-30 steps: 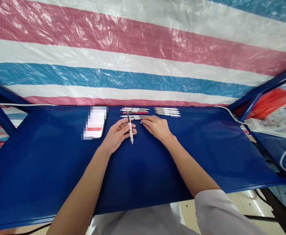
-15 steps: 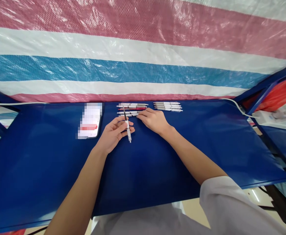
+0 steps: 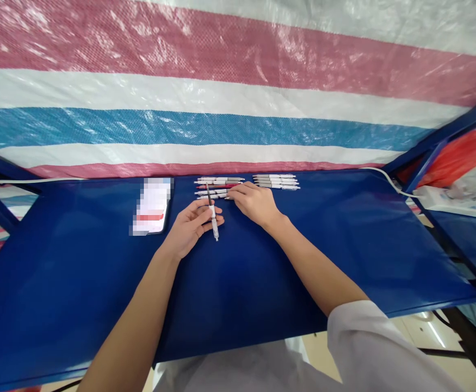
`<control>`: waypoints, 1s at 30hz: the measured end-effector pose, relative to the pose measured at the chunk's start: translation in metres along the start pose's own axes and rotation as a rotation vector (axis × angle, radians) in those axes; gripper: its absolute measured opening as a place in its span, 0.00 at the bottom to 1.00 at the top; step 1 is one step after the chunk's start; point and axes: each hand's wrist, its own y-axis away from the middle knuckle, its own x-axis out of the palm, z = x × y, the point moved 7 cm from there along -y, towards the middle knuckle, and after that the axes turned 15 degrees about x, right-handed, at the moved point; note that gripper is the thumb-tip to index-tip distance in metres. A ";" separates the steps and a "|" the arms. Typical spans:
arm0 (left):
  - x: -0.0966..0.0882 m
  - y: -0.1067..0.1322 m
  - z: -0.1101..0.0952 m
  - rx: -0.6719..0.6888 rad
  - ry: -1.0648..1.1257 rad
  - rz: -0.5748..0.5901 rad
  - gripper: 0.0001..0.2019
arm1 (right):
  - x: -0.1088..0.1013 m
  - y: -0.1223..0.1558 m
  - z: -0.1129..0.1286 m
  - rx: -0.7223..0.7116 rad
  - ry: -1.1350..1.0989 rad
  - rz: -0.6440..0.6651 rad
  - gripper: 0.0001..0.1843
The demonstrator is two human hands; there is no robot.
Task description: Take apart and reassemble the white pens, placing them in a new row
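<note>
Little has shifted over the last second. The left hand lies palm-up on the glossy blue metal counter, as it did before. Its grip is still clamped on a slim white click pen with a dark tip. That pen lies across the fingers with its dark end pointing to 12 o'clock, at much the same angle as a second ago.

The small change is in the right hand. Its fingertips have crept a little further toward 9 o'clock. They now rest on the nearest pens of the row of white and grey pens, which sits at 12 o'clock from the left hand. A red pen lies in the middle of that row. Whether the right grip has pinched one of these pens or only presses on them, I cannot tell, as the fingers hide the contact.

So the held pen is steady, apart from the row, and the activity is at the right fingertips.

A second row of white pens lies untouched at 1 o'clock from the right hand. A blurred-out phone sits at 9 o'clock from the left hand. The red, white and blue striped tarpaulin hangs behind.
</note>
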 end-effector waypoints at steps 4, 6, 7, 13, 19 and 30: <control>0.001 0.001 0.000 0.010 -0.013 0.015 0.15 | -0.013 0.001 -0.015 0.259 -0.499 -0.028 0.11; 0.003 0.002 -0.001 0.015 -0.021 0.027 0.14 | -0.010 0.004 -0.021 0.406 -0.896 0.016 0.10; 0.004 0.003 -0.001 0.018 -0.027 0.035 0.14 | -0.006 0.007 -0.022 0.480 -1.087 0.047 0.11; 0.012 0.007 -0.003 0.035 -0.157 0.099 0.15 | 0.024 0.029 -0.018 0.743 -1.635 0.116 0.14; 0.020 0.009 -0.006 0.094 -0.297 0.149 0.15 | 0.029 0.034 -0.018 0.697 -1.690 0.095 0.14; 0.026 0.007 -0.003 0.115 -0.395 0.161 0.15 | 0.029 0.035 -0.019 0.686 -1.645 0.124 0.11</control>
